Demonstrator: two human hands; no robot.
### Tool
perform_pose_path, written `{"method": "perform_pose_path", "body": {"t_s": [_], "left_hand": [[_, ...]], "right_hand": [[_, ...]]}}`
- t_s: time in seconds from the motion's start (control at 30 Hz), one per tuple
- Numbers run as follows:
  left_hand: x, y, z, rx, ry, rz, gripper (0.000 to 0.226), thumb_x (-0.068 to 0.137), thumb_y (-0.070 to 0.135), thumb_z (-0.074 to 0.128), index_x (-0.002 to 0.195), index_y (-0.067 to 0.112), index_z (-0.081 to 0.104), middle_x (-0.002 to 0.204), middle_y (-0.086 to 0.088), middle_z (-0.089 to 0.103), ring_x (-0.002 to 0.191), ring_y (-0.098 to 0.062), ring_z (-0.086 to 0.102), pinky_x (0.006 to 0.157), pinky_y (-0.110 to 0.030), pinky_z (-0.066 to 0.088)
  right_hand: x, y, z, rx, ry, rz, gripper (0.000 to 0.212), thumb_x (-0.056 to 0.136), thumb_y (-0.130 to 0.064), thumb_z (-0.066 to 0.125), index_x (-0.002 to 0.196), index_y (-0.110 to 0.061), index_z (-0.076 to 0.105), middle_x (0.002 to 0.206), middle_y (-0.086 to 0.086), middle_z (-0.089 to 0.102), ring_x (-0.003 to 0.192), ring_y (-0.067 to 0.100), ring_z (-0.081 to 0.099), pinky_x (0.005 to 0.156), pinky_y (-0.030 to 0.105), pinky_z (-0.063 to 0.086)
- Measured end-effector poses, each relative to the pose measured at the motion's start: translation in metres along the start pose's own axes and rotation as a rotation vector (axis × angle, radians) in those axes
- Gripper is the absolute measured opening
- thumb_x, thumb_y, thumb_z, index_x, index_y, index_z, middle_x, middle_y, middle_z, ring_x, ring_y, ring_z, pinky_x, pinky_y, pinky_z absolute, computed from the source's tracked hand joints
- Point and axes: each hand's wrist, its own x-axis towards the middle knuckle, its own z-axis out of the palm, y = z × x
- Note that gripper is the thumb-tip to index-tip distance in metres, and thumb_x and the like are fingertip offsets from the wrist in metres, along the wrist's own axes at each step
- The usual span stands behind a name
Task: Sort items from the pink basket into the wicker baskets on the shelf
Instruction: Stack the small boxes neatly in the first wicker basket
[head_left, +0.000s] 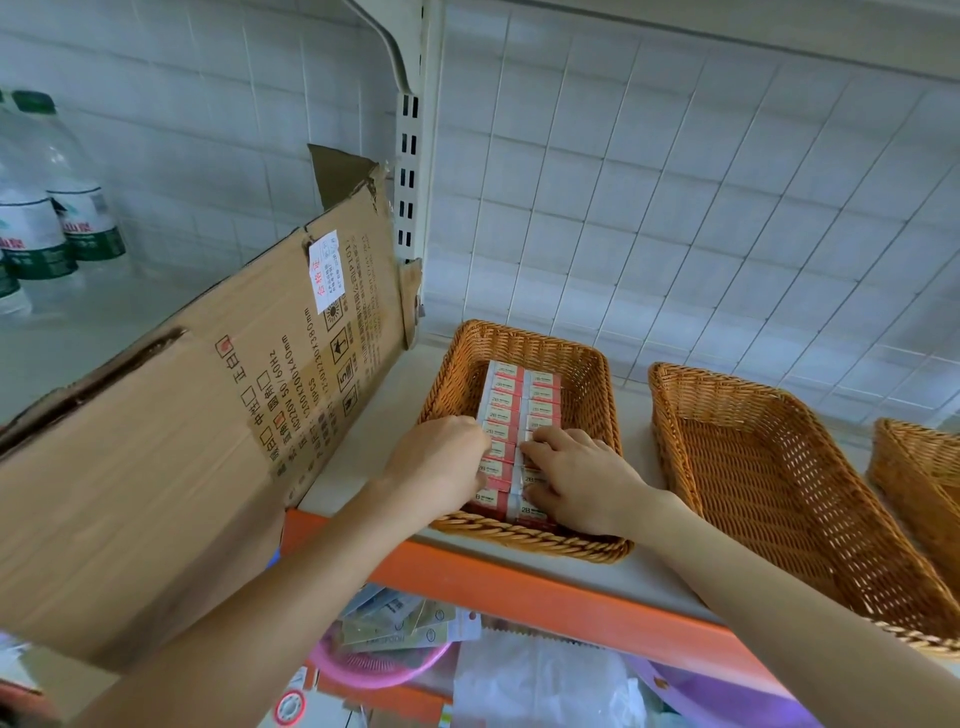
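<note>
Below the shelf edge the pink basket (376, 662) holds more packets. Both hands work in the nearest wicker basket (457, 374): left hand (441, 462) and right hand (576, 478) have bent fingers on the two rows of 2B boxes (519, 400), but I cannot tell whether they are gripping or only pressing. This looks like squaring up the rows; the next move is probably a reach down for another kind of item, for the empty wicker basket (769, 467).

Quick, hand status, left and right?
Left hand: curled fingers on the 2B-marked boxes, grip cannot be told.
Right hand: curled onto the same boxes, grip cannot be told.

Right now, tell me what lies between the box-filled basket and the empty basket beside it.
Head view: bare white shelf between box-filled basket and empty basket; the right forearm crosses its near end.
</note>
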Motion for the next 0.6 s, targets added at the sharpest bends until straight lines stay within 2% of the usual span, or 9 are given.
{"method": "perform_pose_path", "body": {"t_s": [0.23,0.3,0.4,0.47,0.53,0.6], "left_hand": [[0.001,-0.001,0.001,0.005,-0.016,0.0,0.021,0.089,0.023,0.061,0.105,0.009,0.066,0.113,-0.002,0.061,0.093,-0.019,0.062,0.078,-0.033,0.054],[0.001,-0.002,0.001,0.009,-0.026,-0.004,0.023,0.089,0.023,0.061,0.106,0.009,0.066,0.113,-0.002,0.061,0.094,-0.019,0.062,0.079,-0.034,0.054],[0.002,-0.001,0.0,0.007,-0.058,-0.017,0.027,0.089,0.025,0.062,0.108,0.007,0.064,0.115,-0.003,0.059,0.096,-0.02,0.061,0.081,-0.033,0.053],[0.004,0.0,-0.003,-0.075,-0.06,-0.045,0.023,0.092,0.02,0.057,0.107,0.003,0.062,0.113,-0.006,0.058,0.095,-0.02,0.061,0.081,-0.031,0.053],[0.008,0.005,-0.009,-0.225,-0.063,-0.109,0.022,0.096,0.017,0.049,0.108,0.001,0.059,0.102,-0.007,0.061,0.086,-0.018,0.061,0.069,-0.025,0.051],[0.012,0.012,-0.012,-0.383,-0.125,-0.212,0.035,0.098,0.016,0.043,0.13,0.001,0.046,0.096,-0.004,0.058,0.082,-0.015,0.057,0.062,-0.018,0.043]], "right_hand": [[-0.002,0.0,0.0,0.002,-0.005,0.009,0.052,0.095,-0.039,0.04,0.14,-0.016,0.031,0.144,0.004,0.031,0.13,0.029,0.032,0.106,0.041,0.029],[-0.002,0.0,-0.003,0.069,-0.012,0.01,0.051,0.094,-0.037,0.044,0.139,-0.015,0.034,0.142,0.005,0.034,0.129,0.029,0.033,0.106,0.04,0.029],[-0.001,0.0,-0.013,0.338,0.051,0.061,0.047,0.093,-0.024,0.048,0.135,-0.006,0.041,0.138,0.01,0.041,0.127,0.027,0.038,0.105,0.031,0.029],[-0.003,-0.002,-0.023,0.591,0.098,0.168,0.047,0.094,-0.017,0.047,0.139,-0.005,0.037,0.14,0.009,0.041,0.127,0.022,0.04,0.103,0.029,0.032],[-0.004,-0.005,-0.028,0.915,0.115,0.272,0.043,0.095,-0.008,0.044,0.137,-0.005,0.039,0.127,0.004,0.052,0.111,0.015,0.049,0.091,0.027,0.041],[-0.002,-0.01,-0.028,1.201,0.098,0.379,0.041,0.094,-0.001,0.041,0.134,-0.007,0.042,0.118,0.001,0.056,0.1,0.014,0.052,0.084,0.027,0.044]]}}
